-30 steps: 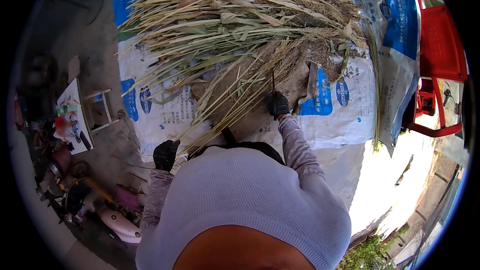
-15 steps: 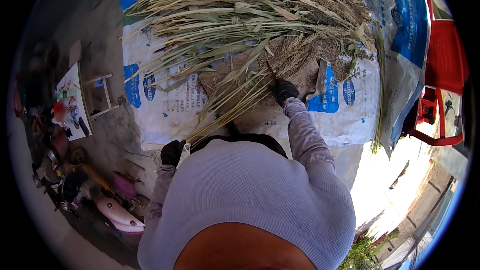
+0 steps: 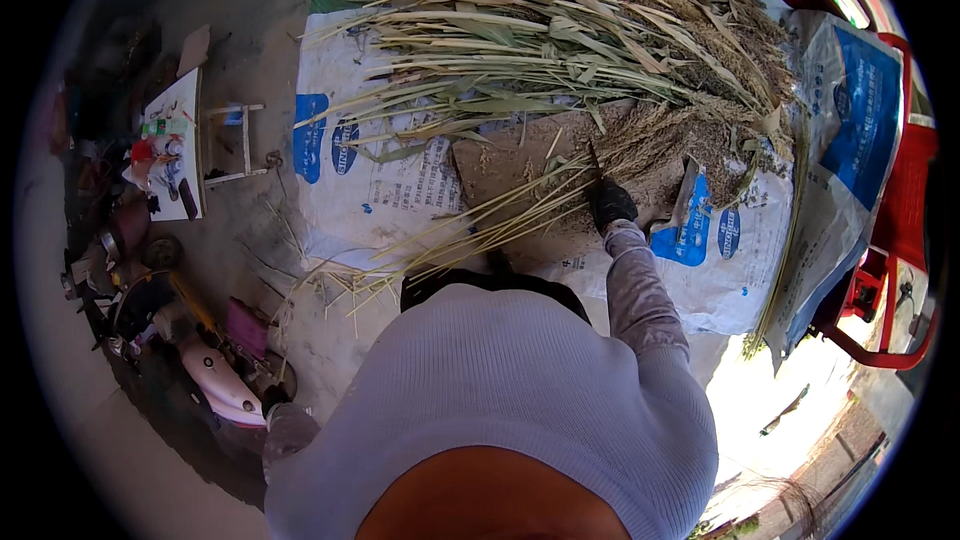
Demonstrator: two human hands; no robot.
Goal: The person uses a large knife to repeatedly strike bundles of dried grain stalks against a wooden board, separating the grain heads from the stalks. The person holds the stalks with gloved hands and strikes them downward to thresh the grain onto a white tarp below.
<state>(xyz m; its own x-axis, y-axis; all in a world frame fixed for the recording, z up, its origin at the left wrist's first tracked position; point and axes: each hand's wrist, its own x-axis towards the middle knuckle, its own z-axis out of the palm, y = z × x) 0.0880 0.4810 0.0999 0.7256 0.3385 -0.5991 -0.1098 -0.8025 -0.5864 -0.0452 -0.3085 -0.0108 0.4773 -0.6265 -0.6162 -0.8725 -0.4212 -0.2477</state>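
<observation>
Just inside the sheet's edge (image 3: 680, 312), right fingers (image 3: 612, 206) grip a dark tool (image 3: 594, 158); left fingers (image 3: 274, 397): can't tell.

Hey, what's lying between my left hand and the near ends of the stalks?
A stretch of grey floor lies between your left hand and the near ends of the stalks, as the head view shows.

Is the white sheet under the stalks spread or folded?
Spread: the white sheet lies broad beneath the stalks, its blue patches showing on both sides of the right hand.
</observation>
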